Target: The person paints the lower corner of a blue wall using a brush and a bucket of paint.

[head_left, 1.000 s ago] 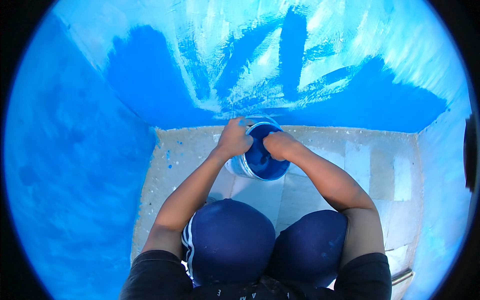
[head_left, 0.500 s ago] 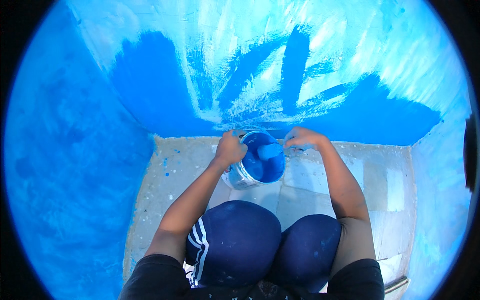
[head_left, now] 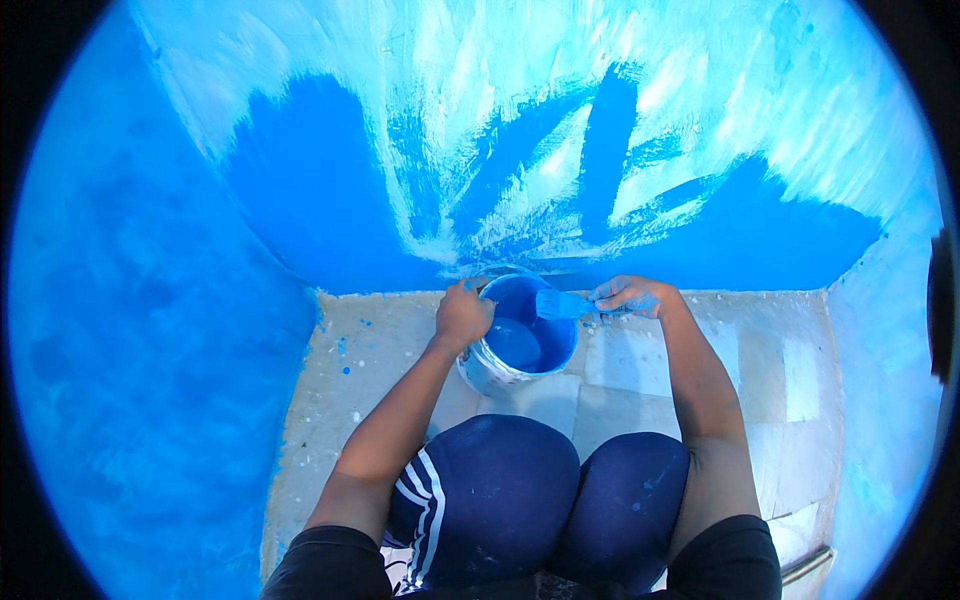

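Note:
A white bucket (head_left: 490, 372) with blue paint (head_left: 513, 345) inside stands tilted toward me on the floor, close to the far wall. My left hand (head_left: 465, 315) is closed on the bucket's left rim. In my right hand (head_left: 634, 295), just right of the bucket, is a paintbrush (head_left: 562, 305) gripped by its handle. Its blue-coated bristles lie over the right side of the rim, above the paint. My right fingers are smeared with blue, and they cover most of the handle.
The far wall (head_left: 300, 180) carries solid blue patches and strokes over a paler, streaky blue. A blue wall (head_left: 150, 350) rises on the left, a lighter one (head_left: 885, 400) on the right. Paint spots dot the tiled floor (head_left: 340, 400). My knees (head_left: 500, 480) are close to the bucket.
The brush has risen from inside the bucket to its right rim, its bristles now pointing left. My right hand has shifted right and slightly nearer. The view has shifted a little.

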A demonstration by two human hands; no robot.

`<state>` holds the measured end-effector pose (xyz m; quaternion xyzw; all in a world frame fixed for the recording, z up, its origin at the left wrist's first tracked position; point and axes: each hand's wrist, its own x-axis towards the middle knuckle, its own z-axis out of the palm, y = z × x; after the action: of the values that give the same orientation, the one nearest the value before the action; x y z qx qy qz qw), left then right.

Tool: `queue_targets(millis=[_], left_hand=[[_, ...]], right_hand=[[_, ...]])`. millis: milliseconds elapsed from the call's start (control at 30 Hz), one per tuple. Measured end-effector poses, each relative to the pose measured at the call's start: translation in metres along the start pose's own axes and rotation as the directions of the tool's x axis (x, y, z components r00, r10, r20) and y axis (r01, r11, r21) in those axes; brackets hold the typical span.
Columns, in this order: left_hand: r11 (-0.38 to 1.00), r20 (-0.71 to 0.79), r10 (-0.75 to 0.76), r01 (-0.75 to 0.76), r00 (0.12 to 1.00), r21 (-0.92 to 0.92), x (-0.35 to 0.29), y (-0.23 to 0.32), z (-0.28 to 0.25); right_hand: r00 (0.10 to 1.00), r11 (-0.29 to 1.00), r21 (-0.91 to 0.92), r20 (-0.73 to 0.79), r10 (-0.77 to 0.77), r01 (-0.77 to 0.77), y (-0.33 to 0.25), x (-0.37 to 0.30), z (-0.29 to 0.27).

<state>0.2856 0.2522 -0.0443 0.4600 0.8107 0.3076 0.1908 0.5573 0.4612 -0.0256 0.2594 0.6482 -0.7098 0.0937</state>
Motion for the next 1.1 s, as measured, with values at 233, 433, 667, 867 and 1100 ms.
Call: queue_targets(millis=[233,433,667,867,1100], left_hand=[[0.977,-0.062,0.074,-0.085,0.995,-0.194,0.002,-0.060,0.013],[0.929,-0.026,0.112,-0.114,0.993,-0.352,-0.008,-0.059,0.004],[0.959,-0.207,0.134,-0.179,0.969,-0.218,-0.017,-0.067,0.013],[0.959,-0.125,0.008,-0.043,0.992,-0.280,-0.020,-0.047,-0.006],[0.966,-0.111,-0.103,0.073,0.989,-0.246,-0.016,-0.095,-0.040]], right_hand=[[0.979,0.993,-0.032,-0.175,0.105,-0.113,0.019,0.013,0.006],[0.966,0.996,-0.010,-0.244,0.082,-0.087,-0.008,0.009,0.038],[0.932,0.975,-0.197,-0.361,0.027,-0.104,0.013,0.013,0.069],[0.969,0.996,0.080,-0.249,-0.011,0.032,0.039,-0.008,0.057],[0.932,0.996,0.003,-0.353,-0.079,0.086,0.065,0.049,0.040]])
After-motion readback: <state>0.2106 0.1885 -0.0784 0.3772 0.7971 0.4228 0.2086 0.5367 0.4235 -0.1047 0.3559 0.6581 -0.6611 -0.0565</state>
